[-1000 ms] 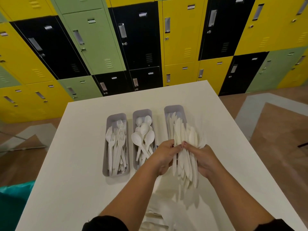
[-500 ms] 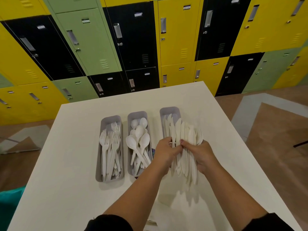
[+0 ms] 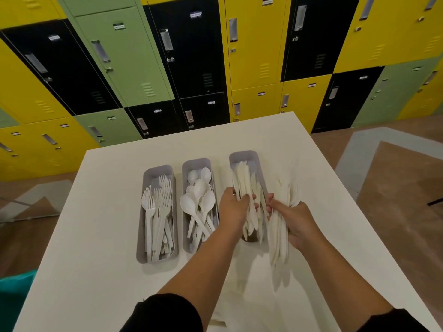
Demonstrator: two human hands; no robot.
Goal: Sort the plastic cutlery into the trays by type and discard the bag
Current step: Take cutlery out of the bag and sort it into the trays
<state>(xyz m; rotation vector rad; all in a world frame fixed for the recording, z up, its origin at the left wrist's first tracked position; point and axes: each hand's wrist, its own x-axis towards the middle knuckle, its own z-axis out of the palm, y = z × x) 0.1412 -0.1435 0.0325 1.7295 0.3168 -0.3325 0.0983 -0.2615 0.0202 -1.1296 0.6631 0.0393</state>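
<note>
Three grey trays stand side by side on the white table (image 3: 100, 236). The left tray (image 3: 146, 236) holds white forks, the middle tray (image 3: 185, 168) white spoons, the right tray (image 3: 244, 155) white knives. My left hand (image 3: 233, 209) grips a bunch of knives (image 3: 243, 178) over the right tray. Just right of that tray, my right hand (image 3: 294, 221) grips a second bunch of knives (image 3: 281, 212) above the table. The clear bag (image 3: 244, 295) lies flat on the table between my forearms, hard to make out.
Yellow, green and black lockers (image 3: 191, 56) fill the wall behind the table. The table's far edge is just behind the trays. A teal thing (image 3: 12, 295) shows at the lower left, off the table. Brown floor lies on both sides.
The one bunch of knives held by both hands has split in two. My left hand has a part over the right tray; my right hand moved right with the rest.
</note>
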